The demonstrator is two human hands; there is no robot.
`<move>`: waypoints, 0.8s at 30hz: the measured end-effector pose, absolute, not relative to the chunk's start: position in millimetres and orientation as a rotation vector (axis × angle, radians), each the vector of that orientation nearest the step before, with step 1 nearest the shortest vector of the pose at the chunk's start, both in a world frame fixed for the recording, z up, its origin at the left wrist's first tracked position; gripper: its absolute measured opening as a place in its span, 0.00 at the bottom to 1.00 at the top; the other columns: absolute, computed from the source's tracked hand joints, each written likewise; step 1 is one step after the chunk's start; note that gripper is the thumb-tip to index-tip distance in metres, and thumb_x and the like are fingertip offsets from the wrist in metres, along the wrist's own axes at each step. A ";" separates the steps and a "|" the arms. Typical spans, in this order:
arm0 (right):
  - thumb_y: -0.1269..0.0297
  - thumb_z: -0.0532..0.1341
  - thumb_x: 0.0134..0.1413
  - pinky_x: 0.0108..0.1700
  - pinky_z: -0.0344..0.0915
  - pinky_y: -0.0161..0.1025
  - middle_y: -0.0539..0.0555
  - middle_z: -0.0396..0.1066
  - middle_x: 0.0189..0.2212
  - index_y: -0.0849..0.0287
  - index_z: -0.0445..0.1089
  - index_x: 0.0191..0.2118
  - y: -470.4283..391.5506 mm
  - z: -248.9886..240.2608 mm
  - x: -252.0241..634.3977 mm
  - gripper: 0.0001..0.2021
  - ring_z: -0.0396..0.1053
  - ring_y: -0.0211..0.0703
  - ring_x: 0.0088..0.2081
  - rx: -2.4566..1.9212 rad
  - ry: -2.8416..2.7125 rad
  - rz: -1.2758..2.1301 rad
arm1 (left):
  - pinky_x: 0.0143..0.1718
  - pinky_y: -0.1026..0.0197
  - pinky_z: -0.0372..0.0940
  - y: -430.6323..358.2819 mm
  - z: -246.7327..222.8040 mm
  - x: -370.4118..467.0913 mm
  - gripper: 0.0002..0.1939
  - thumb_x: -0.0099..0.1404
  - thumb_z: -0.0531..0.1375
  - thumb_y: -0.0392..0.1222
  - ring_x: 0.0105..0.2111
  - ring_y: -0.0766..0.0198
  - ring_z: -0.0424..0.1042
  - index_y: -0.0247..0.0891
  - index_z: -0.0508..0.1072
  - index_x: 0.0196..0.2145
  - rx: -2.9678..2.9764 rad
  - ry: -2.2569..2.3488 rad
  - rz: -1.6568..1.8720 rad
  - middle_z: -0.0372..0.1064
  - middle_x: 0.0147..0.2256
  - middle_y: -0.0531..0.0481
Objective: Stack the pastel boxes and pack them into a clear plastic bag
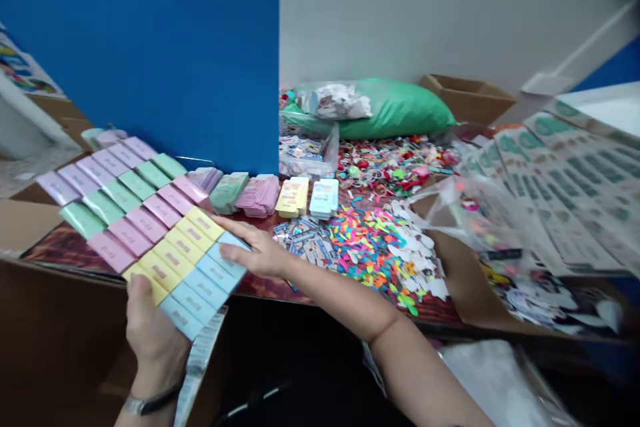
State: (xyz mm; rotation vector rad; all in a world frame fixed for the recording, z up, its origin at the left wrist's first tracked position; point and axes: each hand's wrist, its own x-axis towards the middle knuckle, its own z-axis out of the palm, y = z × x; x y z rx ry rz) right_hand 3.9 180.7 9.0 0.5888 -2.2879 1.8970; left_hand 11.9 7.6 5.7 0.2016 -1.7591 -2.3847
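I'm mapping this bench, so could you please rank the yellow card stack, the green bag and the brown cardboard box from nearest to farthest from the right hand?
1. yellow card stack, just beyond the right hand.
2. green bag, back centre.
3. brown cardboard box, back right.

- Table [440, 312]: dark reddish patterned top, set against a blue panel and a white wall.
- Small card stacks [260, 195]: purple, green, pink, yellow and light blue, lying in a row.
- Heap of bright coloured small pieces [367, 243]: near the middle.
- Green bag [400, 110]: at the back.
- Open cardboard box [467, 97]: beside the bag.
- Printed sheets [560, 173]: fanned out at right.
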 end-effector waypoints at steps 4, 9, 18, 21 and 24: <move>0.51 0.56 0.63 0.66 0.50 0.47 0.51 0.55 0.65 0.51 0.54 0.67 218.1 17.7 112.2 0.29 0.54 0.48 0.65 0.183 -2.186 1.633 | 0.61 0.47 0.63 49.7 13.4 53.2 0.24 0.66 0.56 0.53 0.57 0.50 0.66 0.51 0.64 0.59 0.018 -2.001 -2.542 0.68 0.56 0.54; 0.51 0.56 0.63 0.66 0.52 0.49 0.53 0.54 0.65 0.50 0.53 0.67 240.4 2.8 226.3 0.29 0.53 0.51 0.65 -0.417 -2.079 1.411 | 0.56 0.48 0.67 117.5 -6.0 88.9 0.28 0.65 0.59 0.51 0.54 0.51 0.70 0.49 0.61 0.61 -0.392 -2.180 -2.993 0.69 0.54 0.50; 0.47 0.56 0.63 0.67 0.48 0.48 0.52 0.51 0.67 0.51 0.47 0.69 255.6 -64.5 284.8 0.34 0.51 0.49 0.66 -0.916 -1.801 1.460 | 0.52 0.49 0.69 207.0 -55.5 112.2 0.25 0.63 0.61 0.48 0.48 0.53 0.74 0.41 0.66 0.56 -0.741 -2.588 -3.200 0.72 0.51 0.45; 0.46 0.52 0.65 0.66 0.51 0.48 0.54 0.53 0.66 0.52 0.45 0.70 271.4 -83.1 306.7 0.33 0.54 0.48 0.65 -0.886 -1.872 1.507 | 0.50 0.49 0.71 215.4 -66.7 107.8 0.25 0.63 0.60 0.46 0.45 0.55 0.76 0.42 0.66 0.57 -0.686 -2.738 -3.113 0.72 0.50 0.45; 0.48 0.51 0.65 0.66 0.52 0.48 0.57 0.53 0.66 0.54 0.48 0.69 297.5 -102.8 360.7 0.31 0.54 0.47 0.65 -1.030 -2.043 1.169 | 0.50 0.52 0.71 214.3 -70.5 103.0 0.26 0.63 0.61 0.46 0.45 0.56 0.75 0.45 0.65 0.58 -0.790 -2.728 -3.068 0.72 0.51 0.47</move>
